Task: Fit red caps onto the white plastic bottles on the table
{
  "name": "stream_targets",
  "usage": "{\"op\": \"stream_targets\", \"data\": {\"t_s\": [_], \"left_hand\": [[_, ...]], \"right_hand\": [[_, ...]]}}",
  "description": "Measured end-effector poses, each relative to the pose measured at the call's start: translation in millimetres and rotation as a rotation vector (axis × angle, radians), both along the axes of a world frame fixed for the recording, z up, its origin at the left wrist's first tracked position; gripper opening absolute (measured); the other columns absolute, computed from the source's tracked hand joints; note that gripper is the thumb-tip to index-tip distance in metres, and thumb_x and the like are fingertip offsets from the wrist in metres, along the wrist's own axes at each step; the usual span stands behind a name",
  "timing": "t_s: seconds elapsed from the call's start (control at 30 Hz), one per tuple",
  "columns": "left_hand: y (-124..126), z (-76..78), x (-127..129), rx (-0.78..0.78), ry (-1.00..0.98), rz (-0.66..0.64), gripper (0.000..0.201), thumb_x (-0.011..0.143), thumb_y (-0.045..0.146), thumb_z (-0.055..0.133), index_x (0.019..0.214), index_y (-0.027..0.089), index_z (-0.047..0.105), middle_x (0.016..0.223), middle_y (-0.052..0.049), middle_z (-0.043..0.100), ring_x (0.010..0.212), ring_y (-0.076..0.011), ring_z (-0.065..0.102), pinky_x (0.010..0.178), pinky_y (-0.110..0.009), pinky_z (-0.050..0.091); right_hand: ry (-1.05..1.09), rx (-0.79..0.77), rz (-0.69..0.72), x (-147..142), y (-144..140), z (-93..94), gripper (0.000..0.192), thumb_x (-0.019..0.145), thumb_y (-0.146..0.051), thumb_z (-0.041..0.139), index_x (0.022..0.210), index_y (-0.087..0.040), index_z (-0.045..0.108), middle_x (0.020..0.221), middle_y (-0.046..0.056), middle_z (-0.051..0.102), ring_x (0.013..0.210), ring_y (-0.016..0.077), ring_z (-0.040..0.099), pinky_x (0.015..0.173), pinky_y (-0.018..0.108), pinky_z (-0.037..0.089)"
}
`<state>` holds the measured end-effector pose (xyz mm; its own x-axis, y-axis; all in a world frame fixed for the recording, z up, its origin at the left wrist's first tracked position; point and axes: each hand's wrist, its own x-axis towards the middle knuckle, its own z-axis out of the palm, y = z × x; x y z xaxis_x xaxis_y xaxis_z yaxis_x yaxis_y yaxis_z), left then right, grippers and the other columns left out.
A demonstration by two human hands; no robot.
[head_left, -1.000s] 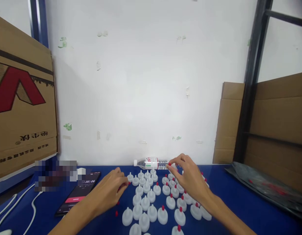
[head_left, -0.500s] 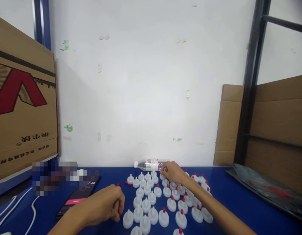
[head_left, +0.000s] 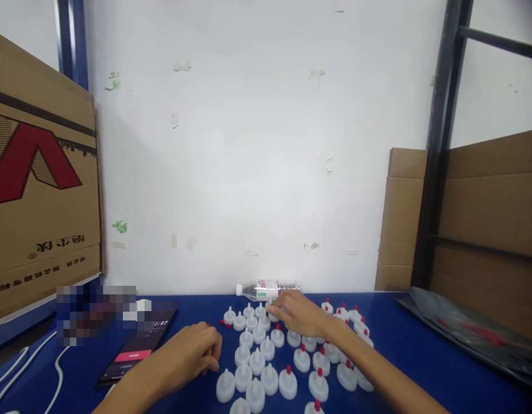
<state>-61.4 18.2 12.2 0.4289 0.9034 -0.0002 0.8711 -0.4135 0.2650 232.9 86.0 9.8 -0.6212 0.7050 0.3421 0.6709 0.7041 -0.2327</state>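
Observation:
Several white oval caps with narrow nozzles stand upright in rows in front of me. Those on the right carry small red tips, while most on the left have bare nozzles. My right hand reaches to the back of the rows, its fingers closed at a bare white nozzle cap that they partly hide. My left hand rests left of the rows with curled fingers. What it holds, if anything, is hidden. A few loose red tips lie beyond it on the table.
A clear plastic bottle lies on its side against the wall. At the left are a phone, white cables and a large cardboard box. A grey plastic bag lies at the right on the blue table.
My right hand has shifted left along the back of the rows to another white nozzle cap. My left hand has moved slightly, its fingers curling in more.

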Motion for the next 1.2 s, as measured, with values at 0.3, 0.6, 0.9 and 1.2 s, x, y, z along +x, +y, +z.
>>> {"op": "stream_targets", "data": {"t_s": [0.3, 0.6, 0.9, 1.2], "left_hand": [[1, -3.3, 16, 0.456, -0.116, -0.199, 0.025, 0.107, 0.031, 0.044, 0.099, 0.023, 0.066, 0.087, 0.001, 0.073, 0.073, -0.0162, 0.069, 0.063, -0.024, 0.039], [-5, -14.2, 32, 0.926, -0.185, -0.364, 0.031, 0.110, 0.034, 0.037, 0.115, 0.021, 0.064, 0.089, -0.002, 0.072, 0.067, -0.0135, 0.071, 0.054, -0.022, 0.043], [-8, -23.7, 37, 0.939, -0.261, -0.428, 0.019, 0.107, 0.025, 0.046, 0.108, 0.021, 0.065, 0.089, -0.002, 0.071, 0.064, -0.0114, 0.067, 0.051, -0.021, 0.043], [-6, -27.4, 42, 0.952, -0.272, -0.360, 0.035, 0.110, 0.035, 0.038, 0.096, 0.021, 0.066, 0.079, 0.001, 0.070, 0.060, -0.0117, 0.066, 0.047, -0.023, 0.037]], "right_hand": [[0.236, 0.098, -0.051, 3, -56, 19.0, 0.029, 0.107, -0.034, 0.046, 0.133, -0.028, 0.057, 0.126, 0.007, 0.062, 0.108, 0.0207, 0.065, 0.093, 0.035, 0.051], [0.196, 0.085, 0.013, -9, -83, -15.7, 0.065, 0.100, -0.021, 0.058, 0.155, -0.035, 0.027, 0.139, 0.007, 0.060, 0.125, 0.0242, 0.060, 0.102, 0.042, 0.053], [0.177, 0.154, 0.122, -15, -90, -12.4, 0.065, 0.094, -0.014, 0.067, 0.148, -0.035, 0.035, 0.129, 0.005, 0.066, 0.117, 0.0246, 0.061, 0.098, 0.040, 0.053], [0.080, 0.279, 0.174, -20, -90, -12.1, 0.067, 0.093, 0.002, 0.053, 0.151, -0.027, 0.035, 0.103, 0.004, 0.067, 0.094, 0.0195, 0.061, 0.084, 0.031, 0.050]]}}
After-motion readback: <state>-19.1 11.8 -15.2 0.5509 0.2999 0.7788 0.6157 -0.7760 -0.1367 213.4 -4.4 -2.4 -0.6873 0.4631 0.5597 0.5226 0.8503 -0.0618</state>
